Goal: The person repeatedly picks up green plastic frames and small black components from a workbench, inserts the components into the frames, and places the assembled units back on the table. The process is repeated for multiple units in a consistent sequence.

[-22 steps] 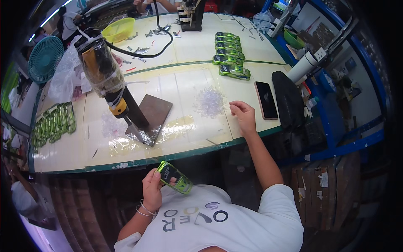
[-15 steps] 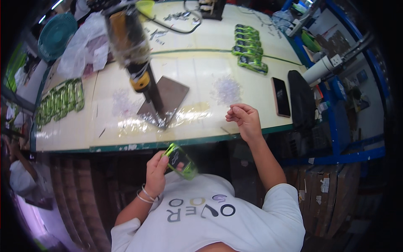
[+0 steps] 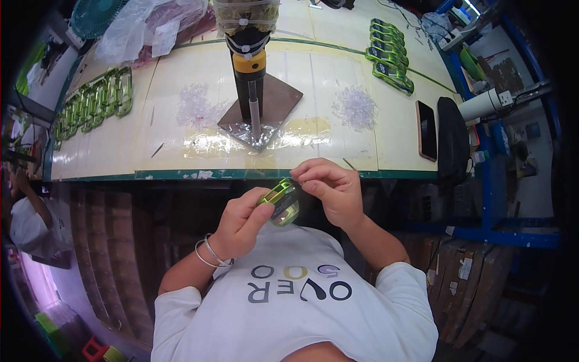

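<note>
My left hand (image 3: 242, 224) grips a green and clear plastic casing (image 3: 283, 205) with a dark panel, held tilted in front of my shirt just off the table's near edge. At the casing's far end is my right hand (image 3: 332, 188), its thumb and fingertips pinched together. Whatever is between those fingertips is too small or hidden to make out. Straight ahead, a black and yellow tool (image 3: 248, 63), wrapped in clear plastic higher up, stands over a square brown plate (image 3: 282, 99). Small clear plastic bits lie in a right pile (image 3: 354, 108) and a left pile (image 3: 199, 105).
Rows of similar green casings lie at the left (image 3: 96, 99) and far right of the table (image 3: 389, 54). A phone (image 3: 426, 130) and a black case (image 3: 452, 139) rest near the right edge. Plastic bags (image 3: 148, 33) sit at the back left. Another person (image 3: 33, 211) is at far left.
My right hand has come from beside the right pile of clear bits to the casing. My left hand has raised the casing and moved it rightward. The head view has shifted.
</note>
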Tool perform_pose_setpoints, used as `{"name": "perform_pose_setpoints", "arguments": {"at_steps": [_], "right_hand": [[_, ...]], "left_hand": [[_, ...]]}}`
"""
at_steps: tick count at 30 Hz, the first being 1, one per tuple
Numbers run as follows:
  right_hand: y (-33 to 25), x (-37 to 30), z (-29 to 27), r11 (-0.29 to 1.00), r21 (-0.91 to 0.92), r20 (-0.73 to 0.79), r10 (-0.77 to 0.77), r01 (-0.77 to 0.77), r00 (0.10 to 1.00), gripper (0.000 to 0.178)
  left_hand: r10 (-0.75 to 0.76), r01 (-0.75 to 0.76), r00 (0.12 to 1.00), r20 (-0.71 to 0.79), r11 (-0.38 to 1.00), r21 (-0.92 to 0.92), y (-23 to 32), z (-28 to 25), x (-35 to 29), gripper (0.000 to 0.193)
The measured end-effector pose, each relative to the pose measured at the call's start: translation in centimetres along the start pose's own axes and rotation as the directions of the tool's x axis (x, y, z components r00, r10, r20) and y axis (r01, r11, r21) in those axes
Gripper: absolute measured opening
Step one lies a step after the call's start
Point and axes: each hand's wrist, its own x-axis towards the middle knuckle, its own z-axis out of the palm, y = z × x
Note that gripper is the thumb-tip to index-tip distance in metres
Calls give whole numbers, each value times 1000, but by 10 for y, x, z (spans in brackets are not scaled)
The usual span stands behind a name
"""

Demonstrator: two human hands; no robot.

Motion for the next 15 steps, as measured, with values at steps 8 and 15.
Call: {"name": "perform_pose_setpoints", "arguments": {"at_steps": [8,15], "right_hand": [[7,-2,6,1000,-27,78,-10,13,997,14],[15,-3,2,683,-555,254,-406,476,878,22]], "left_hand": [[-9,6,999,51,998,63,5,-3,-1,28],[34,-37,999,25,989,144,8,-2,0,25]]}}
